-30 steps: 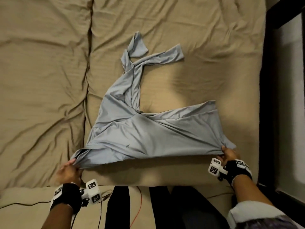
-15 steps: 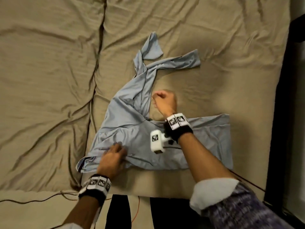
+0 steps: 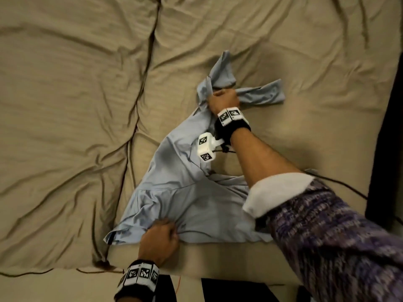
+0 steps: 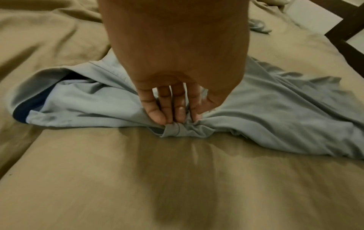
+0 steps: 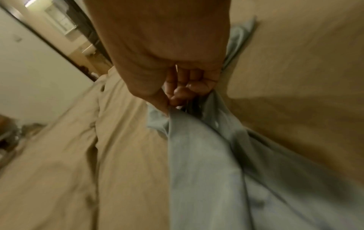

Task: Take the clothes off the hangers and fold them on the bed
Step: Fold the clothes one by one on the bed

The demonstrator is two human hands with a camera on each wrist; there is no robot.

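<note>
Evidently soft and limp, the shirt [image 3: 174, 188] is pinched at its hem near the bed [image 3: 65, 105] edge by the left hand [image 3: 160, 237], its twisted sleeves gripped by the right hand [image 3: 223, 99].

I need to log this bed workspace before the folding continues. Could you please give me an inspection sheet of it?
Surface: bed with a wrinkled tan sheet.
Job's things: one light blue shirt lies crumpled near the front edge, not yet folded; no hanger seen.
Clutter: nothing seen.
Hands: left hand pinches the shirt's near edge; right hand grips bunched fabric at the far end, by the sleeves.
Cables: a dark cable runs behind the right arm; a thin red wire hangs below the bed edge.
Surroundings: dark frame on the right.
</note>
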